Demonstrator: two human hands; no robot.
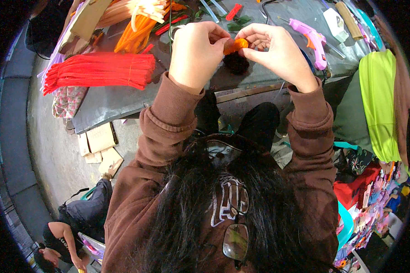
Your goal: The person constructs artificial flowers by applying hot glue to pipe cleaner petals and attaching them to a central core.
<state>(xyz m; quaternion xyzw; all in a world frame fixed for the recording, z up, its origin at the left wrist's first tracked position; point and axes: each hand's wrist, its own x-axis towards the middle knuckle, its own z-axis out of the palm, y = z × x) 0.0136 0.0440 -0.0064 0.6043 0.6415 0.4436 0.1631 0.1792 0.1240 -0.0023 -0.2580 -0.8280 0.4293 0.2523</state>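
My left hand (193,52) and my right hand (280,52) meet over the far part of the grey table. Between their fingertips is a small curled piece of orange fuzzy pipe cleaner (236,45). Both hands are closed in a pinch on it, the left at its left end and the right at its rounded right end. Just beneath it shows a dark brown fuzzy ball (237,64); whether it is joined to the orange piece I cannot tell. To the right of my right hand lies a purple glue gun (312,42) with an orange trigger.
Left of my hands lie a bundle of red pipe cleaners (100,70), orange ones (139,34) and peach ones (136,10). Clear glue sticks (210,10) lie beyond. Lime-green cloth (380,104) hangs at right. Cardboard (100,139) lies on the floor; another person (64,236) is lower left.
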